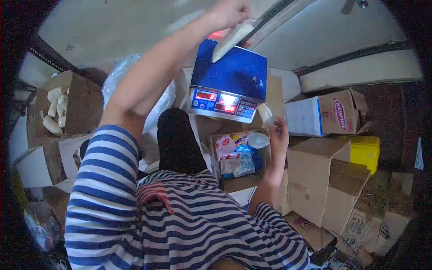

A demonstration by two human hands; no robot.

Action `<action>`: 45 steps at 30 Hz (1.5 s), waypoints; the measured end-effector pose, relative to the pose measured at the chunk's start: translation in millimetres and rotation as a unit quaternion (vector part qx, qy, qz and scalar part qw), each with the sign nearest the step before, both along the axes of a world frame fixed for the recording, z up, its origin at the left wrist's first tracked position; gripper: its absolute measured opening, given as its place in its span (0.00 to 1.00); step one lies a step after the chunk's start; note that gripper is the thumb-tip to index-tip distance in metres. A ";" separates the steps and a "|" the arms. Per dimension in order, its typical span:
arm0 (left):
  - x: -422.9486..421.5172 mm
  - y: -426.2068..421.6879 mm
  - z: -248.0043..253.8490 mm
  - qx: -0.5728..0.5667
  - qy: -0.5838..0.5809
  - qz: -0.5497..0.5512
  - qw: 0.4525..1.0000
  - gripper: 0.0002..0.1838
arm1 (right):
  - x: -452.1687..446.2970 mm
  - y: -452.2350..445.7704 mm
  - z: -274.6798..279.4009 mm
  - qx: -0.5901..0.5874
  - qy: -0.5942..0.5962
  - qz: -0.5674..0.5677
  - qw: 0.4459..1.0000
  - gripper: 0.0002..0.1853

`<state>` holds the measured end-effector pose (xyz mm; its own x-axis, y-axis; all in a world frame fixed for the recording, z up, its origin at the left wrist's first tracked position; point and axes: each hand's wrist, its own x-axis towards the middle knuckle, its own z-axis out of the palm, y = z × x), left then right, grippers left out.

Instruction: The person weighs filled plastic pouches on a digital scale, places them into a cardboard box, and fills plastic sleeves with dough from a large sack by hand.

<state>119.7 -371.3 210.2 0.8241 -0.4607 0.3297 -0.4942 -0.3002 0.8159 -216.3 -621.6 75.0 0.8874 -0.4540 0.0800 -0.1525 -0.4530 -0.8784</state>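
Observation:
Stretched forward over the scale, my left hand point(233, 14) is closed on the top end of a long clear bag with white contents point(231, 42). The bag's lower end is at the blue plate of the digital scale point(234, 69), whose red display shows 0. Lower right of the scale, my right hand point(278, 130) pinches a smaller white-filled bag point(265, 112), which is near the scale's right front corner.
An open carton point(78, 99) at left holds several white-filled bags. A carton of colourful packets point(213, 153) stands below the scale. At right are a Champion box point(342, 112), brown cartons point(310, 175) and a yellow container point(366, 150). Clear plastic point(118, 74) lies behind my left arm.

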 end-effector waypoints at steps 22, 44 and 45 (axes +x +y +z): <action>-129.8 -93.9 -161.7 0.087 -0.011 -0.048 0.995 0.16 | 23.1 -17.0 -29.0 -0.039 0.012 -0.028 0.999 0.23; -309.0 356.1 -156.3 0.309 0.041 0.233 0.921 0.11 | 97.4 -23.7 -51.8 -0.288 0.092 -0.010 0.953 0.21; -321.5 360.3 -148.3 0.307 0.041 0.234 0.922 0.11 | 98.2 -23.4 -49.5 -0.303 0.090 -0.001 0.949 0.21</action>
<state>-201.8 -11.0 61.9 0.9904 -0.1280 0.0518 -0.1375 -0.8823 0.4501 -118.1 -645.0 25.5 0.9105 -0.3753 0.1737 -0.2777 -0.8662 -0.4155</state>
